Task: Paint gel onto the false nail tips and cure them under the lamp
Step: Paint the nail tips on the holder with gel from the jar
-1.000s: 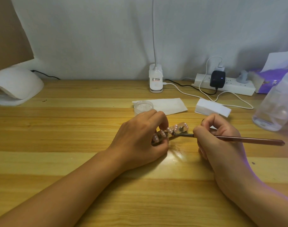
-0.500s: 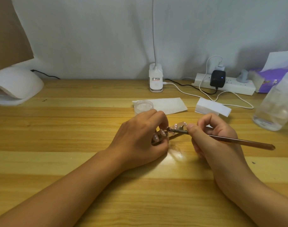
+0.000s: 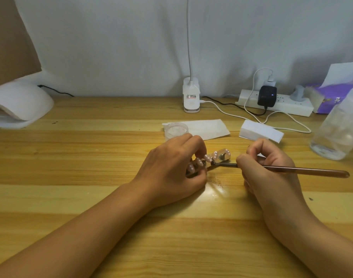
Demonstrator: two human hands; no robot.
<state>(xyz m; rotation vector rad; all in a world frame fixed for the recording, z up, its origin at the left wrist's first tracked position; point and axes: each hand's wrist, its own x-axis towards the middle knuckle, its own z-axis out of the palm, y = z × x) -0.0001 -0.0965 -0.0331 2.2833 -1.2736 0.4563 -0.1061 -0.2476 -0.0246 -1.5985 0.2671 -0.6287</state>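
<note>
A row of false nail tips (image 3: 207, 158) on a clear holder (image 3: 223, 156) is held near the middle of the wooden table (image 3: 91, 157); whether the holder touches the wood cannot be told. Its near end is gripped by the curled fingers of the left hand (image 3: 171, 169), which is rested on the table. A thin brush (image 3: 304, 171) is pinched between the thumb and bent fingers of the right hand (image 3: 270, 173). The brush tip is laid against the middle of the row, and the handle is pointed to the right. The white curing lamp (image 3: 21, 105) is seen at the far left, well apart from the nail tips. Behind the hands, a small clear jar (image 3: 176, 128) is set at the left end of a white sheet (image 3: 209, 128), with a white block (image 3: 260, 133) near it on the right. A clip lamp (image 3: 191, 97), a power strip (image 3: 282, 105) and a clear bottle (image 3: 338, 131) are placed farther back and to the right.
</note>
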